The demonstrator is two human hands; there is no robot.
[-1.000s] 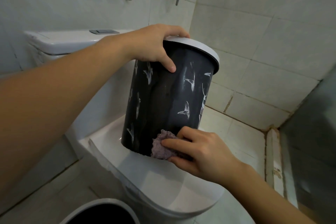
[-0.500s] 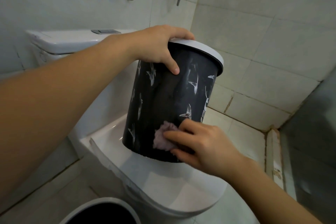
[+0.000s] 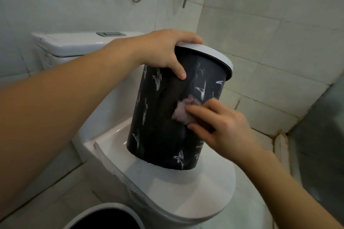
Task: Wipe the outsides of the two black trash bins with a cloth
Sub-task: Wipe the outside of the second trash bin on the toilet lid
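Tall round black plastic trash bin with white bird marks and a white rim (image 3: 160,117), standing tilted on the closed white toilet lid (image 3: 195,197). Small crumpled pinkish-grey cloth (image 3: 183,111) pressed to the bin's side, about mid-height. Right hand (image 3: 221,126) over the cloth, fingers curled round it. Left hand (image 3: 163,50) clamped on the rim, fingers over the top, thumb down the outer wall. Second black bin with a white rim (image 3: 104,217) at the bottom edge, beside the toilet. White cistern (image 3: 74,42) behind.
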